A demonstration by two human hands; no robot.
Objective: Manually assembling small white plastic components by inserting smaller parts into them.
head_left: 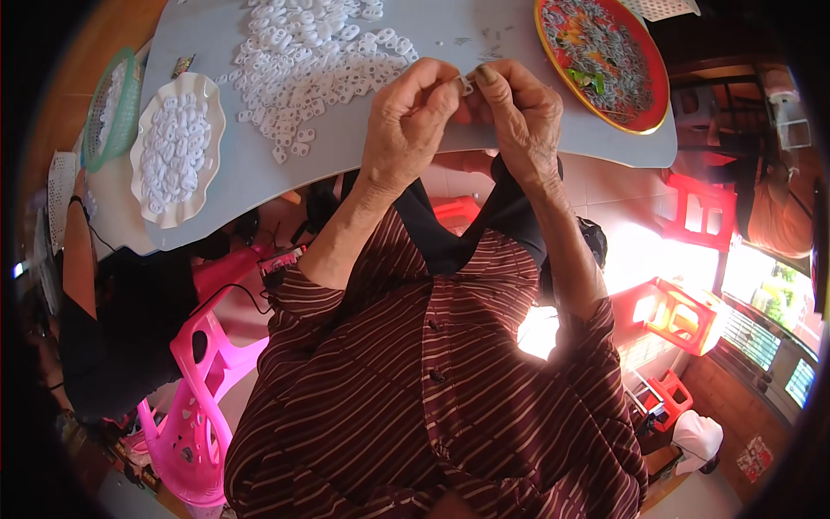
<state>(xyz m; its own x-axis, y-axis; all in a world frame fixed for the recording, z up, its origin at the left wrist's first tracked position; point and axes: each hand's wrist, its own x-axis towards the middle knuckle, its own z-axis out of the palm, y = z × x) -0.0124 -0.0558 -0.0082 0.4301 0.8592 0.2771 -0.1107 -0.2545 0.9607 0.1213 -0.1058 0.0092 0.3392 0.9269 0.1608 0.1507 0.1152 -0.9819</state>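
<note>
My left hand (pixel 406 125) and my right hand (pixel 523 117) meet over the near edge of the grey-blue table, fingers pinched together. A small white plastic piece (pixel 467 85) shows between their fingertips; most of it is covered. Left of my hands spreads a large heap of small white oval plastic pieces with holes (pixel 303 82). To the right, a red round tray (pixel 661 91) with a gold rim holds many small grey metal parts (pixel 605 60), with some green and orange bits among them. A few grey slivers lie loose beyond my fingers.
A scalloped white dish (pixel 216 130) of white pieces stands at the table's left, beside a green basket (pixel 130 112). Another person's arm (pixel 78 251) is at the left. Pink chair (pixel 194 406) and red stools (pixel 683 316) stand on the floor.
</note>
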